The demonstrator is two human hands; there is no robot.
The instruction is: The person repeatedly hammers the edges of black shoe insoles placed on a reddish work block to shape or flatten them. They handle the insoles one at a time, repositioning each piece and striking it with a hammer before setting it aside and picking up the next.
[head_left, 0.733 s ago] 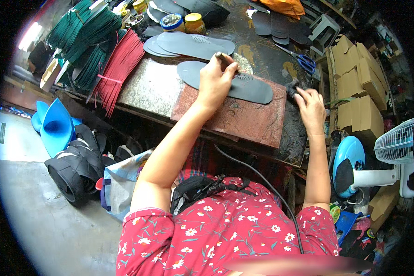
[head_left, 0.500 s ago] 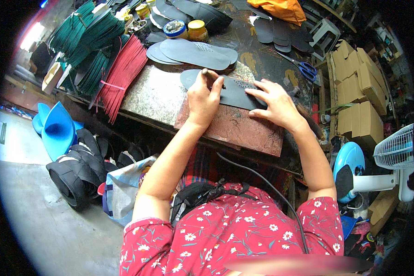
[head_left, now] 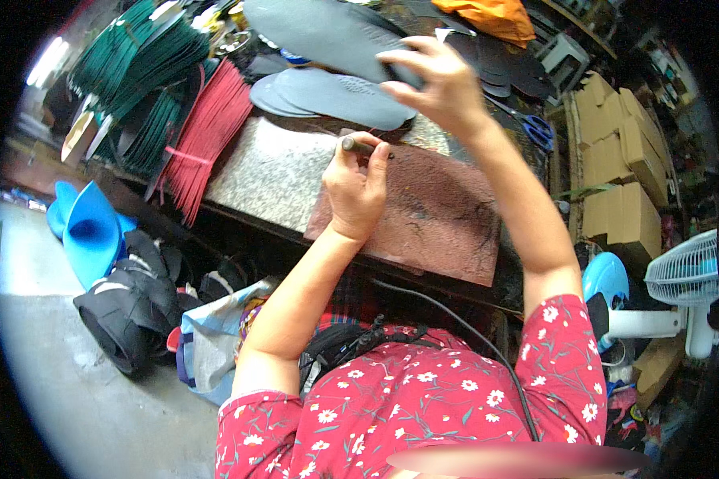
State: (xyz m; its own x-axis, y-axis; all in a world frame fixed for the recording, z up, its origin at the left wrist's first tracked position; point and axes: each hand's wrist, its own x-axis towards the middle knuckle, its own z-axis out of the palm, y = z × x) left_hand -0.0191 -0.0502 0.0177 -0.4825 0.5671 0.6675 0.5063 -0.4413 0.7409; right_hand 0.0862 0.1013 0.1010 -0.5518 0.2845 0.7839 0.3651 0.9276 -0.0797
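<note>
Holding: right hand (head_left: 439, 84) lifts a large dark grey sole-shaped rubber sheet (head_left: 327, 32) above the far side of the desk (head_left: 272, 172); fingers (head_left: 399, 56) wrapped over its near edge, clenched on it.
Left hand: left hand (head_left: 358, 185) closed around a short dark pen-like tool (head_left: 359, 147), thumb on top; the tip points right, over the reddish-brown cutting board (head_left: 431, 215).
Lifted sheet: raised off the surface, tilted, reaching toward the upper left; its far end runs out of view at the top edge.
Cutting board: lies flat on the desk in front of the person, bare, with dark scuff marks on it; the left hand rests on its left part.
Stack behind: flat grey sole-shaped cut-outs (head_left: 335, 96) lie overlapped just beyond the board, below the lifted sheet.
Left of the desk: a bundle of red strips (head_left: 204, 136) tied with a band, beside bundles of green strips (head_left: 148, 72).
Right of the desk: blue-handled scissors (head_left: 535, 128) near stacked brown cardboard boxes (head_left: 615, 176); a white fan (head_left: 687, 279) stands lower right.
Floor: blue sole shapes (head_left: 88, 231) and a pile of black straps (head_left: 128, 303) at the left.
</note>
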